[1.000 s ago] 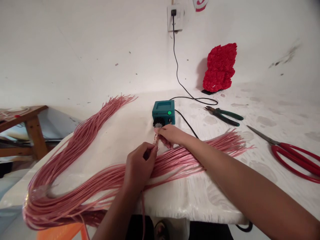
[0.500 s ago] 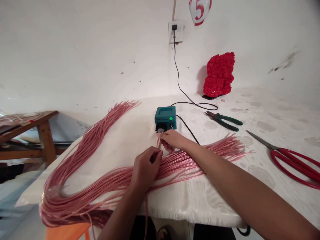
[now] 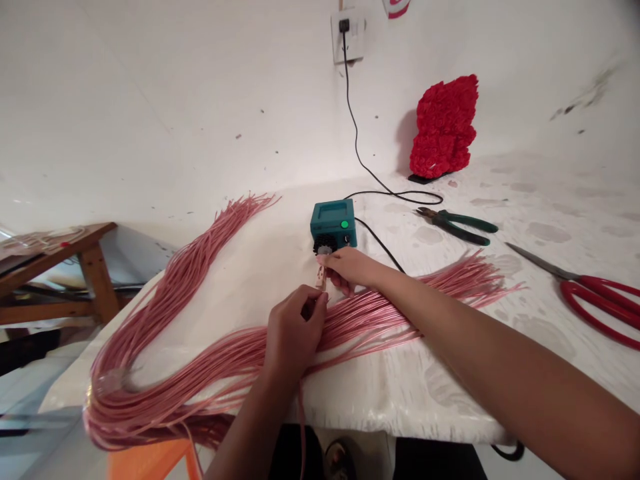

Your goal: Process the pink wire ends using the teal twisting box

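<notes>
In front of a small teal machine [image 3: 333,215] with a green button, my two hands work close together. My right hand [image 3: 350,268] pinches the upper end of a small pale pinkish strip with dark reddish marks [image 3: 321,275], right at the machine's black toothed wheel [image 3: 325,244]. The lower end of that strip is between the thumb and fingers of my left hand [image 3: 296,327]. What the strip is, I cannot make out. Under both hands runs a long bundle of pink cords [image 3: 240,350], and a single pink cord [image 3: 302,420] hangs down below my left wrist.
The bundle curves round at the left edge of the cloth-covered table. To the right lie green-handled pliers [image 3: 457,225] and red-handled scissors [image 3: 600,297]. A red ruffled piece [image 3: 444,127] leans at the wall. The machine's black cable [image 3: 356,140] runs up to a socket [image 3: 349,37].
The camera view has tilted down a little, so the wall and table things sit higher. Both hands keep their pinch on the strip at the wheel, with hardly any shift.
</notes>
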A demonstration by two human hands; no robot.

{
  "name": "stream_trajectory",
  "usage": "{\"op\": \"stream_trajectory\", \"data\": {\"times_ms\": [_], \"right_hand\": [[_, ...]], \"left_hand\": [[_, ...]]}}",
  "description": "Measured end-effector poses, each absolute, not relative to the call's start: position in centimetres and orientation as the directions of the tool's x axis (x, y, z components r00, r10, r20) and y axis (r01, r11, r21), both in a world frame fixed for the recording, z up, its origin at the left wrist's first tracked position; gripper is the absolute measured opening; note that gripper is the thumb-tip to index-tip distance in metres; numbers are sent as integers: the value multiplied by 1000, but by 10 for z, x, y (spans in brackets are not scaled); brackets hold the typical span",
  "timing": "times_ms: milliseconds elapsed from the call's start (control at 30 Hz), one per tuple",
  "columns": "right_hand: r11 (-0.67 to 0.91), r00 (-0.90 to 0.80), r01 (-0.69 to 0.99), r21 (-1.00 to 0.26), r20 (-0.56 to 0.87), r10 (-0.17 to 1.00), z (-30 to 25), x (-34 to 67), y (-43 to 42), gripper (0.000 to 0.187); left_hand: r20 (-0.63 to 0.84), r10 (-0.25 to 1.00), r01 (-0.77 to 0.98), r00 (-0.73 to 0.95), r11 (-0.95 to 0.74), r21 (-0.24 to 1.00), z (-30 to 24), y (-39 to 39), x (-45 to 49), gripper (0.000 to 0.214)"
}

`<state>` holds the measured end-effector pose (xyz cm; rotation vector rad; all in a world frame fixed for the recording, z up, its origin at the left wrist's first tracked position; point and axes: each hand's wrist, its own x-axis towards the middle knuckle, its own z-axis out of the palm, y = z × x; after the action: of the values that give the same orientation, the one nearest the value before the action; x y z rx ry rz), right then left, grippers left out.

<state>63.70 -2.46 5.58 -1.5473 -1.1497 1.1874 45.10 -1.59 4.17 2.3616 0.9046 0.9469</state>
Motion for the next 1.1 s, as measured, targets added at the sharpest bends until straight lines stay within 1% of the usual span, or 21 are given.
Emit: {"op": "stream_trajectory", "data": {"times_ms": [200, 433, 767, 933, 1100], "right_hand": [[-220, 135, 156, -963, -200, 970, 59, 635, -27, 47], [-203, 129, 167, -965, -183, 975, 58, 637, -27, 48], [-232, 149, 211, -950, -204, 968, 66, 634, -32, 50], [-228, 158, 203, -952, -198, 967, 66, 633, -31, 48], [-229, 153, 237, -944, -197, 968, 63, 634, -30, 51]], "left_hand": [[413, 743, 435, 527, -653, 619, 42, -15, 452, 15], [367, 775, 466, 515, -612, 639, 42, -13, 454, 16], [363, 794, 470, 487, -589, 658, 43, -14, 455, 18], [342, 804, 484, 487, -574, 660, 43, -13, 457, 20], [318, 815, 490, 485, -554, 673, 44, -11, 458, 22]]}}
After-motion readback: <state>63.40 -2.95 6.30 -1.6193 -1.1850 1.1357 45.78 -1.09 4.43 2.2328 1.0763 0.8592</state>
